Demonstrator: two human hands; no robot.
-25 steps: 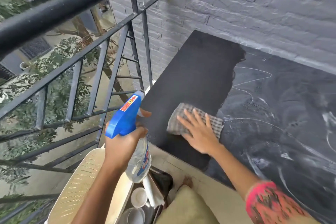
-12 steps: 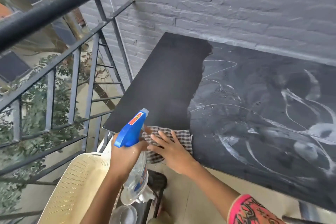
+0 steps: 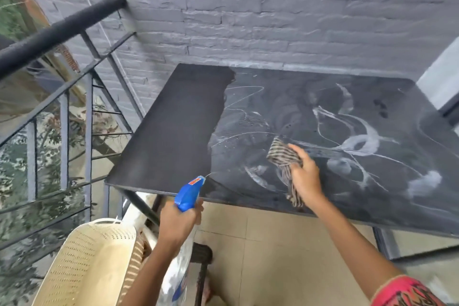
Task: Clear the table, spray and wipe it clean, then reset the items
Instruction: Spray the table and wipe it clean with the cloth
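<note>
Head view: right hand (image 3: 305,176) clenched around bunched checked cloth (image 3: 283,156), pressing it onto the dark surface (image 3: 173,131) amid white streaks (image 3: 360,141). Left hand (image 3: 177,222) wrapped tight on the spray bottle (image 3: 190,192), blue nozzle aimed at the near edge, just off the surface. Left strip matte and streak-free. Cream chair (image 3: 87,263) low left, beside the railing (image 3: 62,30).

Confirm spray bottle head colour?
Blue spray head with a red label, seen in the head view.

soft daylight | no hard shadows | motion blur (worst at edges) | wide-angle bending
</note>
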